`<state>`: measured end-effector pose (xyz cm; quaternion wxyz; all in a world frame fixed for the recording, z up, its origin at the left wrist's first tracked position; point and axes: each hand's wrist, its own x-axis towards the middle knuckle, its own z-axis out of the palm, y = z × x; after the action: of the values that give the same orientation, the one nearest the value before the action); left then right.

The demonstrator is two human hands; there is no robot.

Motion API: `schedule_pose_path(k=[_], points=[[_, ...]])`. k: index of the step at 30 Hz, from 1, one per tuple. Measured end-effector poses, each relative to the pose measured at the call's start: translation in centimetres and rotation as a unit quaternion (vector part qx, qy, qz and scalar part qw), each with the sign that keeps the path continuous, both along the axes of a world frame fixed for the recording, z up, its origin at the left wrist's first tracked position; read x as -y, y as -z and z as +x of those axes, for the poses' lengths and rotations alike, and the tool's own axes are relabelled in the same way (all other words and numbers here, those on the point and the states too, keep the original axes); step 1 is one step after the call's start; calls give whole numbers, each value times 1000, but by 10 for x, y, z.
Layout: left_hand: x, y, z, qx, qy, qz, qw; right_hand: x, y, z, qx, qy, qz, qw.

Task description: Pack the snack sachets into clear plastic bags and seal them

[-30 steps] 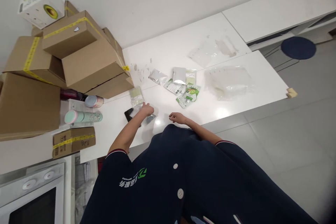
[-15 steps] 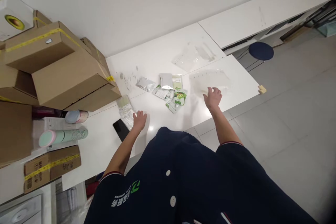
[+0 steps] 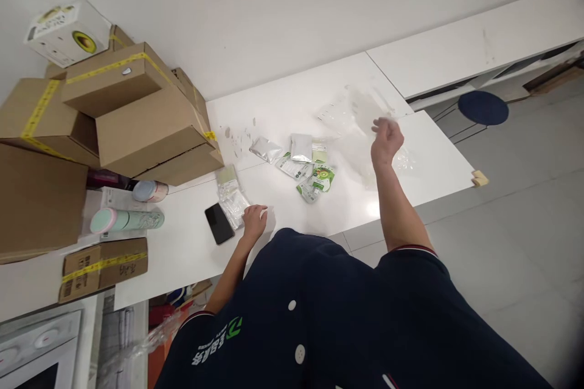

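My right hand is raised over the right part of the white table, its fingers pinched on a clear plastic bag that is partly blurred. Another clear plastic bag lies flat behind it. My left hand rests near the table's front edge with fingers loosely apart, beside some clear-wrapped packets. Between my hands lies a loose pile: a silver pouch, green-and-white sachets with an avocado picture, and a pale green packet. A second silver pouch lies to its left.
A black phone lies left of my left hand. Cardboard boxes are stacked at the left, with a mint-green bottle and a jar in front. A blue stool stands beyond the table's right end.
My right hand has moved up and away from me, its fingers closing on the bag, which has shifted. The left hand stays near the wrapped packets. The view has turned slightly left.
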<state>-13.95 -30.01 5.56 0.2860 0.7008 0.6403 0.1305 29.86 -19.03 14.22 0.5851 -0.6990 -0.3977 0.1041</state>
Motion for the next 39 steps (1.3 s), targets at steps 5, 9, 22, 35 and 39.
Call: schedule_pose_path(k=[5,9,22,35,39], points=[[-18,-12,38,366,-127,-202,900,8,-37,-58,-386,-123,99,909],[-34,-14,60,553,-177,-323,747,30,-27,-118,-588,-151,32,794],[-35,-12,27,584,-224,-291,724,96,26,-180,-624,-208,-126,743],[-51,-39,17,456,-26,-194,868,78,14,-175,-553,-274,-106,780],[-36,-34,20,449,9,-251,858,60,13,-163,-517,-232,-102,818]])
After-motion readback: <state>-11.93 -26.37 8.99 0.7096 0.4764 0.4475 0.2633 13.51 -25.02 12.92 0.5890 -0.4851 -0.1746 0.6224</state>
